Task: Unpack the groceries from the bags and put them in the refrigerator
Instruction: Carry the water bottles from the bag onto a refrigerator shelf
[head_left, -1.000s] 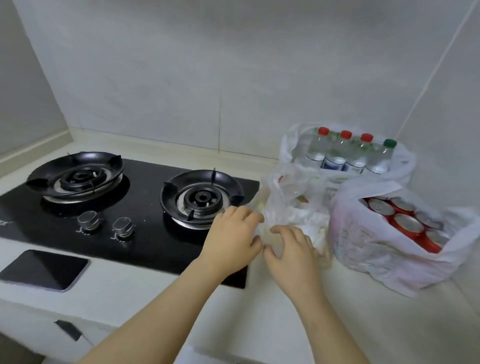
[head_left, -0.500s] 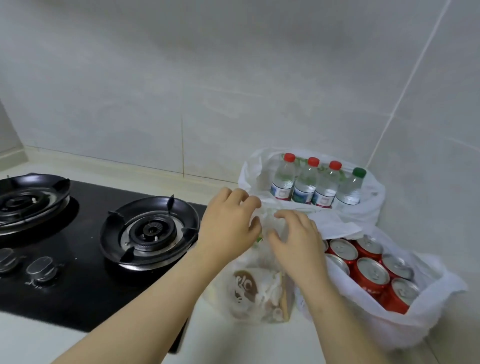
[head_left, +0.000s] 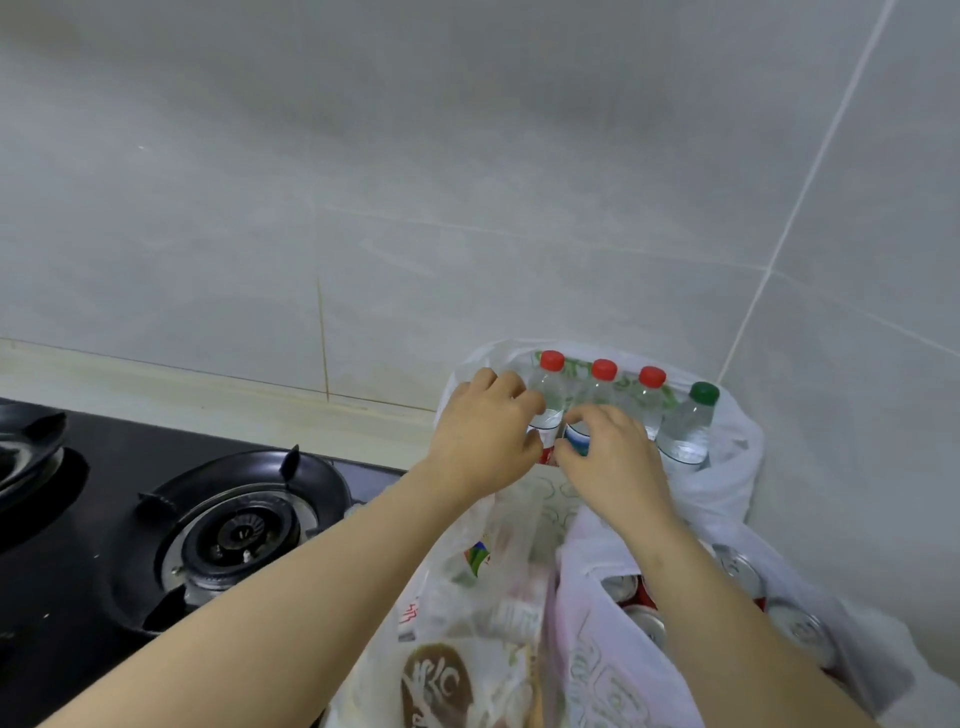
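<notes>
Four water bottles stood upright, long axes vertical, in a row inside the white bottle bag (head_left: 737, 467) at the far right corner of the counter (head_left: 208, 395), where the two walls met. Both hands reached over the nearer bags to the row's left end. The left hand (head_left: 485, 436) had its fingers curled over the shoulder of the leftmost bottle (head_left: 550, 387) with the thumb low at the label, apparently pinching it. The right hand (head_left: 613, 462), just beside it, curled finger and thumb round the blue label of the second bottle (head_left: 602, 392). How firmly either grip had closed could not be told. The third bottle (head_left: 647, 400) and the green-capped bottle (head_left: 688, 431) stood untouched further right, nearer the right hand. In my judgement a straight upward lift would clear the bag rim. The can bag (head_left: 597, 649) and the clear snack bag (head_left: 467, 623) lay under the forearms at the near edge, with the burner (head_left: 234, 525) to the left
</notes>
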